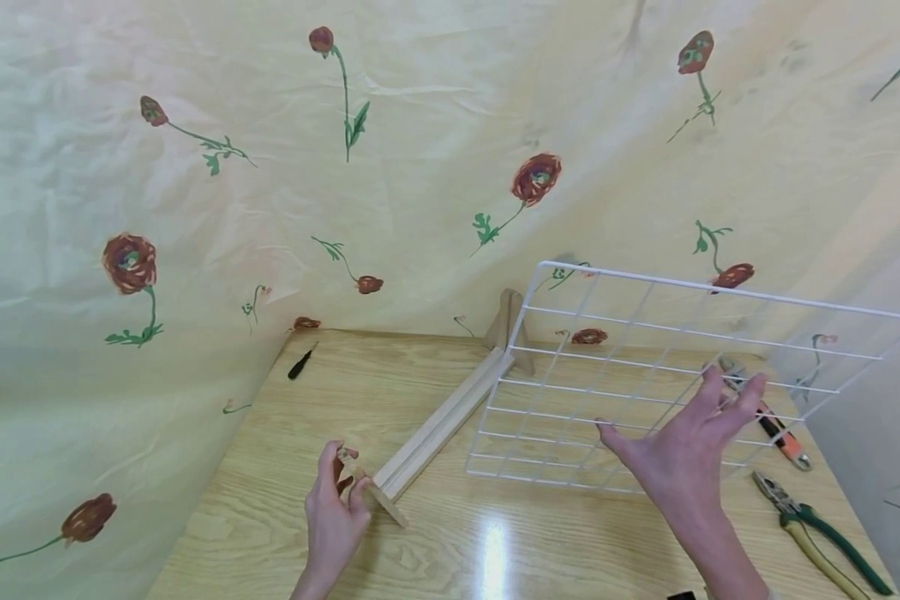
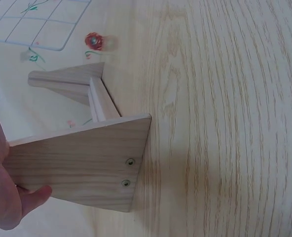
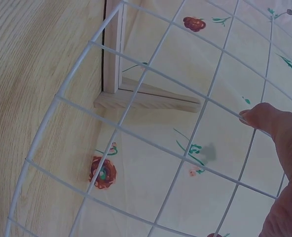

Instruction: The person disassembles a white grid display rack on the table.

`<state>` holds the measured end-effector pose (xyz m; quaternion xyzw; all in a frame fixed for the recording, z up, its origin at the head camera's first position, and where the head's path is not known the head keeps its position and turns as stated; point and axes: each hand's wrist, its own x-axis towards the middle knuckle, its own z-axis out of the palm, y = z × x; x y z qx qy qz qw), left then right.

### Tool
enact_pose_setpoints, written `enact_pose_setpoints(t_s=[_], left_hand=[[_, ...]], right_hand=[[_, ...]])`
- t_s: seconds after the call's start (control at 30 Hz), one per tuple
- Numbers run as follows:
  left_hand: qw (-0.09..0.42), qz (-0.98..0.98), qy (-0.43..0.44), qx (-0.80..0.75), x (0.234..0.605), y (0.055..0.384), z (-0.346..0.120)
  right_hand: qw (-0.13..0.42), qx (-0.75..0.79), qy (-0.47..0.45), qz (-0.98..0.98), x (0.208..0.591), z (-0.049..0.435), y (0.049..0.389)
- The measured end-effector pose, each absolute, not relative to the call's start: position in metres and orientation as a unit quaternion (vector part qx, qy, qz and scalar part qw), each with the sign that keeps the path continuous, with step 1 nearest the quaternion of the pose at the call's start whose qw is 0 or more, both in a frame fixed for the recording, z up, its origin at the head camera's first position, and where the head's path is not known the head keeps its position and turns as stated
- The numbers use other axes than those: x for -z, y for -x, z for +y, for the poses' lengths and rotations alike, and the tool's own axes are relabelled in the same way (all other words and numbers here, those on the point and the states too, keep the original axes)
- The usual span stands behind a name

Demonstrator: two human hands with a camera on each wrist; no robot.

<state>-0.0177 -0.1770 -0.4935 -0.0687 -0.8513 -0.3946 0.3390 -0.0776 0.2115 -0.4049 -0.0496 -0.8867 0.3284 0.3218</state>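
My left hand (image 1: 333, 508) grips one end panel of a wooden stand (image 1: 442, 425), thumb on one face. That end panel (image 2: 87, 160) is tapered, with two screw heads showing in the left wrist view. Two rails run from it across the table to a matching end panel (image 3: 151, 101) by the back curtain. In my right hand (image 1: 682, 446) is a white wire grid (image 3: 119, 128), held tilted above the table on the right. The thumb (image 3: 264, 116) hooks over a wire, with the fingers spread behind the mesh. The grid's left edge overlaps the far end panel in the head view.
A small black screwdriver (image 1: 302, 363) lies at the back left. Pliers with green and yellow handles (image 1: 793, 515) lie at the right edge; a tool with orange and black handles (image 1: 783, 437) lies partly behind the grid. Flowered curtain (image 1: 420, 208) hangs behind the table.
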Motion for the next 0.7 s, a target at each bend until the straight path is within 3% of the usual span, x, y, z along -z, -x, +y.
enact_pose_setpoints(t_s=[0.7], left_hand=[[0.361, -0.851, 0.062, 0.377, 0.4953, 0.0136, -0.1770]], right_hand=[[0.345, -0.316, 0.032, -0.883, 0.4102, 0.2135, 0.0800]])
